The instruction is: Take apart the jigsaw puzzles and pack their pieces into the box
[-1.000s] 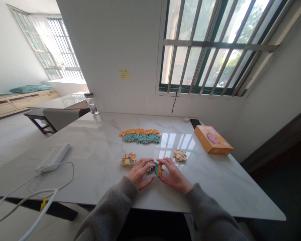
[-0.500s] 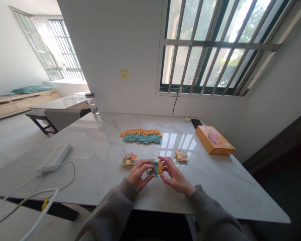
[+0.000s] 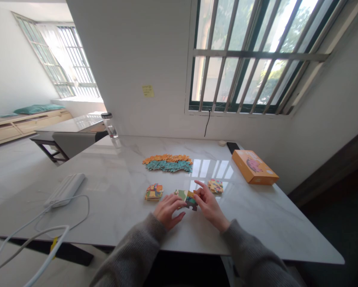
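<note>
My right hand (image 3: 209, 205) pinches a dark, multicoloured jigsaw puzzle piece (image 3: 192, 201) between thumb and fingers, its index finger raised. Just left of that piece, a green and cream puzzle piece (image 3: 181, 194) lies partly under the fingertips of my left hand (image 3: 168, 210). The left thumb is spread away from the fingers, which rest over the green piece without visibly gripping it. A small stack of puzzle pieces (image 3: 154, 191) sits beyond my left hand. Another stack of colourful pieces (image 3: 215, 186) stands beyond my right hand.
Orange puzzle pieces (image 3: 167, 157) and teal puzzle pieces (image 3: 168, 166) lie in a wide heap farther back. An orange box (image 3: 254, 167) and a black phone (image 3: 233, 147) are at right. A white power strip (image 3: 65, 189) with cables lies left, and a bottle (image 3: 109, 125) stands behind.
The multicoloured piece, between both hands before, has turned and moved right with my right hand. My left fingers have let go of it, exposing the green piece. My right index finger has lifted.
</note>
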`<action>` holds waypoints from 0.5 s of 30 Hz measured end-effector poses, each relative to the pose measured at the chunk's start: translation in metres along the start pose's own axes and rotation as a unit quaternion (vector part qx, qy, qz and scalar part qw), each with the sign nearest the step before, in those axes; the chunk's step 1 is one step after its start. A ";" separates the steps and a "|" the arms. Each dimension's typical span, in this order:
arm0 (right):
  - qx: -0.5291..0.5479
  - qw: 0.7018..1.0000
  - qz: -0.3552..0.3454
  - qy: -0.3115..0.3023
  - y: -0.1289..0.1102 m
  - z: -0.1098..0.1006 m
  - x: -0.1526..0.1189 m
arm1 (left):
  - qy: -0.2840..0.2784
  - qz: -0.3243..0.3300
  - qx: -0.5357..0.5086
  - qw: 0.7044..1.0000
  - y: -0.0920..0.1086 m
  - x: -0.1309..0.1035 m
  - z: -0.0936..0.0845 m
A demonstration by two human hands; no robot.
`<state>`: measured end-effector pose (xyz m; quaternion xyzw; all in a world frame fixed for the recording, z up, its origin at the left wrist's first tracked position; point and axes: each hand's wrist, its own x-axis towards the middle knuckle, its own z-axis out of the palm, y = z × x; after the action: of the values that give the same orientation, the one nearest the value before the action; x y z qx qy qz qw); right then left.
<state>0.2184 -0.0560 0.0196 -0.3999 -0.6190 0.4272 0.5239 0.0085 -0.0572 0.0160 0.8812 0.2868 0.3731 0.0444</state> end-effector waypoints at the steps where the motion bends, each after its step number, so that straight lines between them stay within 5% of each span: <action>1: 0.000 1.000 -0.002 -0.010 0.000 0.000 0.000 | 0.020 -0.009 -0.005 1.000 0.000 0.000 0.000; 7: 0.050 0.996 0.022 -0.076 -0.006 0.004 -0.004 | 0.014 0.011 -0.022 1.000 -0.002 -0.001 0.000; 11: 0.089 0.987 0.070 -0.116 -0.010 0.006 -0.005 | 0.091 -0.022 0.013 0.995 -0.006 -0.003 0.002; 15: 0.052 0.994 0.050 -0.076 -0.005 0.003 -0.002 | 0.083 -0.023 0.026 0.996 -0.007 -0.003 0.001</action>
<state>0.2157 -0.0593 0.0234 -0.3690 -0.6130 0.5140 0.4732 0.0048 -0.0530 0.0112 0.8413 0.3190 0.4364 0.0062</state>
